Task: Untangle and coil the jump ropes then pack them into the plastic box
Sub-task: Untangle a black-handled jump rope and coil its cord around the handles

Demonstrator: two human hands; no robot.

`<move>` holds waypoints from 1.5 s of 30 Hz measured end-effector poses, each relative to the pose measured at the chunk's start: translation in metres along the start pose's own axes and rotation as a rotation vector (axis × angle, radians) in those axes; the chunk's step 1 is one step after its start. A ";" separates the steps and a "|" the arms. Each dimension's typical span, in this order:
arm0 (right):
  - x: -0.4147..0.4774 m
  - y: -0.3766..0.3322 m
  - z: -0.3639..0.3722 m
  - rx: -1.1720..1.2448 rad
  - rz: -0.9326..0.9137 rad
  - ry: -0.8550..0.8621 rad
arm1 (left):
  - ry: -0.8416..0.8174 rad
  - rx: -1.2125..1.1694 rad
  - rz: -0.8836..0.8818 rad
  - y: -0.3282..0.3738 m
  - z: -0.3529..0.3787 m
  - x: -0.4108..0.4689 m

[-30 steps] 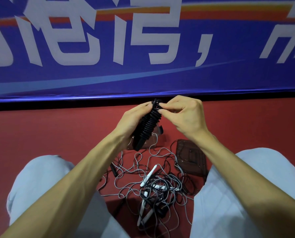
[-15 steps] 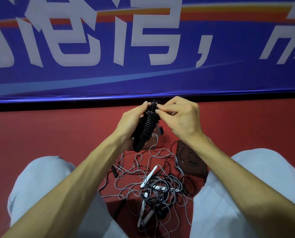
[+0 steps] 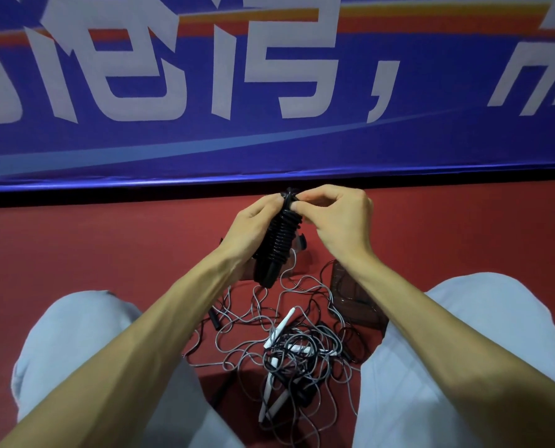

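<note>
Left hand [image 3: 253,227] grips the black coil [image 3: 281,240] round its middle, upright and off the floor [image 3: 108,247], probably so the turns do not slip. Right hand [image 3: 337,218] pinches the rope end at the coil top, apparently tucking it in to lock the wrap. The coil sits between the hands, touching both. The tangle [image 3: 295,347] of grey ropes lies between the knees, below the hands, untouched. The dark box [image 3: 350,295] lies just right of it, partly hidden by the right forearm.
</note>
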State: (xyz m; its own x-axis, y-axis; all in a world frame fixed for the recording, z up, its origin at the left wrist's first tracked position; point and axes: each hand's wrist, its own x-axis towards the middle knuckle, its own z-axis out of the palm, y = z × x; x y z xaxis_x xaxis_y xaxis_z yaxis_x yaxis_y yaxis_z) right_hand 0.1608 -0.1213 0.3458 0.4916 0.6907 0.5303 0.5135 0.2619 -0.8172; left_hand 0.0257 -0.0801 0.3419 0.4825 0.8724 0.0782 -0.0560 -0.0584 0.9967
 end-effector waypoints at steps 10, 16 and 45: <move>0.000 0.005 -0.009 -0.035 0.007 -0.180 | -0.063 0.043 0.015 -0.002 0.000 -0.006; 0.003 0.006 -0.007 -0.113 -0.053 -0.193 | -0.059 0.179 0.095 -0.008 -0.005 -0.001; 0.011 0.021 -0.004 -0.098 0.168 -0.340 | -0.118 0.566 0.113 -0.025 -0.032 0.017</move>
State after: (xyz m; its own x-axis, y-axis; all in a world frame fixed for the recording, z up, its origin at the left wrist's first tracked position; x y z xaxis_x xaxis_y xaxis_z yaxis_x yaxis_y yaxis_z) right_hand 0.1797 -0.1105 0.3349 0.3214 0.9069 0.2725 0.5188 0.0721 -0.8518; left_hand 0.0076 -0.0485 0.3177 0.5961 0.7879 0.1543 0.3472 -0.4262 0.8354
